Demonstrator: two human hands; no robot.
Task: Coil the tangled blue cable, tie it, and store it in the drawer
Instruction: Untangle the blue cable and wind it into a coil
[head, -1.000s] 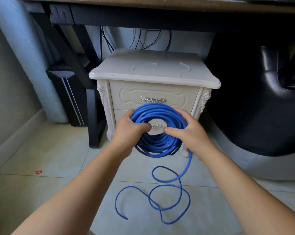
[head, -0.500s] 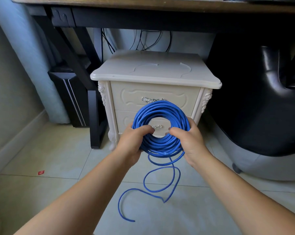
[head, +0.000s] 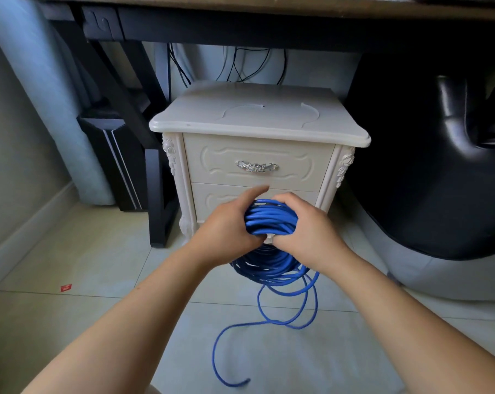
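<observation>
Bare forearms [head: 144, 322]; L hand [head: 226, 231], R hand [head: 309, 234].

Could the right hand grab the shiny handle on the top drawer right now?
Probably not yet: the right hand grips the blue cable coil. Nothing blocks the handle, though.

No readable text, label, brand or number shows anywhere.

A cream nightstand [head: 257, 120] is set just beyond the grip [head: 306, 240], under a dark table [head: 240, 24]; pale floor tiles [head: 98, 265] are laid below.
</observation>
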